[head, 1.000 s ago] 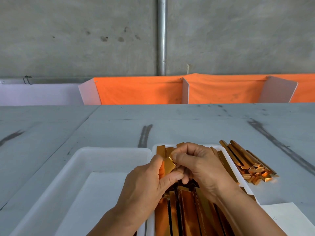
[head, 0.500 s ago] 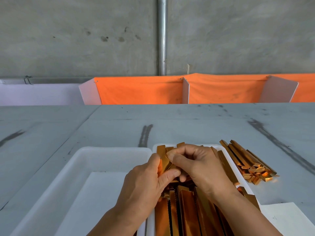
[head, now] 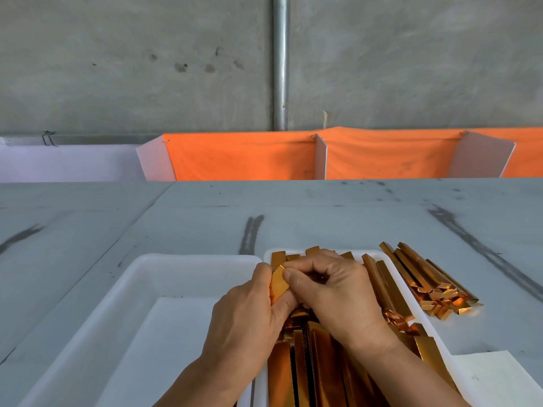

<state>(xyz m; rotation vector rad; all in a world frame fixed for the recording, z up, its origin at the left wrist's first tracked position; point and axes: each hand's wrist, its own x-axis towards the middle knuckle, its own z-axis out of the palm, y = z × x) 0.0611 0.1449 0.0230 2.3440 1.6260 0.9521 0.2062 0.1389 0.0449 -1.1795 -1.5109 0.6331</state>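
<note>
**Two hands, one gold strip**

A person's left hand [head: 249,312] and right hand [head: 332,295] meet over the far end of a white tray [head: 266,258], both pinching a single gold foil strip [head: 277,284]. The left thumb and fingers clamp its lower part. The right thumb and forefinger nip its upper end, and the other right fingers are curled in. The strip stands nearly upright between the two thumbs, above the tray's stock of gold strips [head: 320,371], which overlap too much to count.

Two white trays sit side by side. The second tray [head: 191,258], at nine o'clock from the hands, holds one white sheet [head: 164,348]. A loose pile of gold strips [head: 426,280] lies on the table at two o'clock, just beside the stocked tray. A second sheet of paper [head: 493,374] lies at four o'clock.

The grey table [head: 176,224] is scuffed with dark streaks. At twelve o'clock, along its far edge, orange cloth [head: 241,157] hangs between three white panels [head: 321,158]. Behind rises a bare concrete wall [head: 117,69] with one metal pipe [head: 280,63] running up it.
</note>
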